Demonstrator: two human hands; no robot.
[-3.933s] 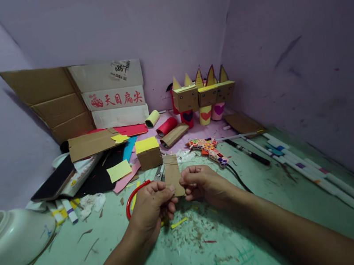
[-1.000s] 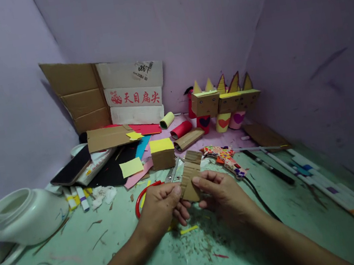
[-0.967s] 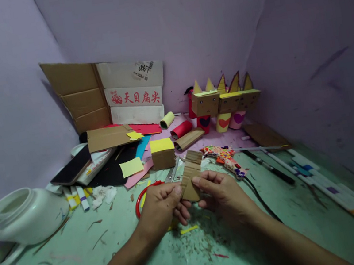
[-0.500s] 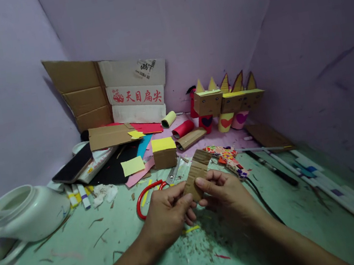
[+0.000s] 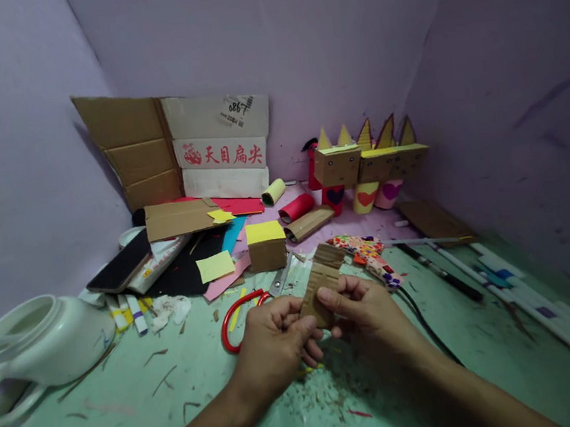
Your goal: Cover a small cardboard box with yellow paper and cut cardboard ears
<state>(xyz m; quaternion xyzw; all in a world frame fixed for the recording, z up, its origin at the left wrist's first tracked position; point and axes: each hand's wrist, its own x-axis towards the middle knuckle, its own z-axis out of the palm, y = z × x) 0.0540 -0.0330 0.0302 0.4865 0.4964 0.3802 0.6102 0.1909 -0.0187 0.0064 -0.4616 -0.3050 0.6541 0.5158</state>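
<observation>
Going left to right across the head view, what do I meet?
White handled pot, crumpled white tissue, pale yellow paper, left hand, corrugated cardboard piece, right hand, slim black rod.

The small strip of brown cardboard (image 5: 321, 280) is ridged with crosswise creases and looks darker at its upper end. It leans rightward at the top, its lower part pinched in both hands' fingers (image 5: 335, 299) above the counter (image 5: 150, 422).
</observation>
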